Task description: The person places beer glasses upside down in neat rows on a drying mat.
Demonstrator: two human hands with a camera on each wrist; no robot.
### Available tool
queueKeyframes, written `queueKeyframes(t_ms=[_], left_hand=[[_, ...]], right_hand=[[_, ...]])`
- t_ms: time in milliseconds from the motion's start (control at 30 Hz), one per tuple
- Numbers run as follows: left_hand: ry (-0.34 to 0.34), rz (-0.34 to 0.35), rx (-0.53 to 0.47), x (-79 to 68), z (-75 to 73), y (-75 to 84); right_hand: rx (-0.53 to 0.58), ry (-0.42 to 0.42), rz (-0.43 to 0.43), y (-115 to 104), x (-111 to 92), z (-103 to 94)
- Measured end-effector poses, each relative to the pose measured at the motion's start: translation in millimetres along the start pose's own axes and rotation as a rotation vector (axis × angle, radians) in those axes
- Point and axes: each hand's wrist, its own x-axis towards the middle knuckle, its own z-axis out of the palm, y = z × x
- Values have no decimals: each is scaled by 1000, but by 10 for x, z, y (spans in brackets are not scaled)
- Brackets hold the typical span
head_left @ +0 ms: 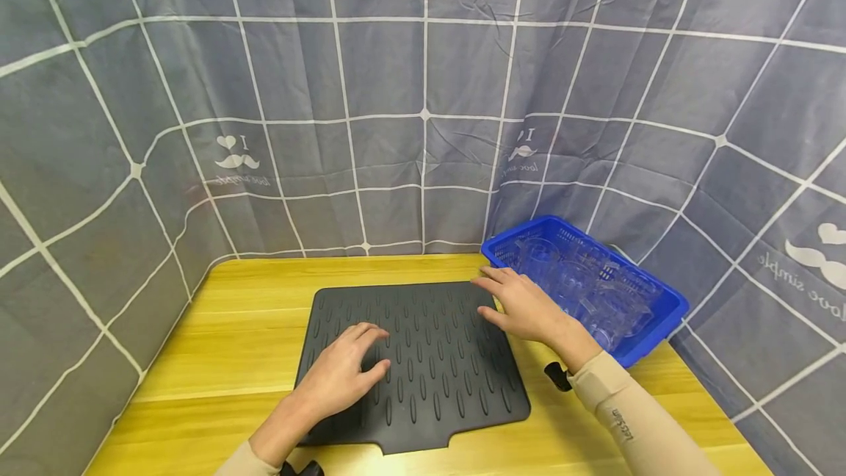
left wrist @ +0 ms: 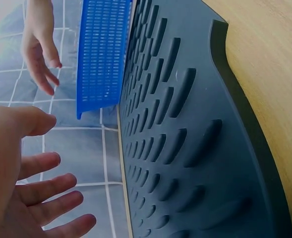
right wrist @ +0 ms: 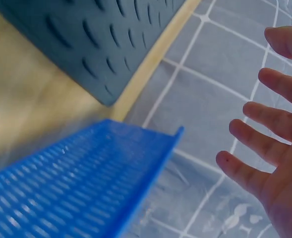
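Note:
A dark grey ridged mat (head_left: 423, 358) with a short tab at its front edge lies flat on the wooden table. My left hand (head_left: 346, 373) hovers over the mat's left part, fingers spread and slightly bent, holding nothing. In the left wrist view the fingers of that hand (left wrist: 41, 183) are apart from the mat's ridges. Above the mat's far right corner is my right hand (head_left: 518, 303), fingers loosely extended and holding nothing. Beside it stands a blue plastic basket (head_left: 667, 314) containing several clear glass or plastic cups (head_left: 575, 278). The right wrist view shows the spread fingers (right wrist: 257, 129) near the basket's rim.
The yellow wood-grain table (head_left: 198, 358) reaches back to a grey curtain (head_left: 390, 160) with white grid lines, which encloses the back and both sides. A small black object (head_left: 558, 376) shows by my right wrist.

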Motion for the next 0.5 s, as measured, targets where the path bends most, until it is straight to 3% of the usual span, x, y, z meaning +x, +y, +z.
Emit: queueKeyframes(t_ms=[500], left_hand=[[5,-1,-40,-38,9,-42]], right_hand=[[-14,35,66,447,183,-266]])
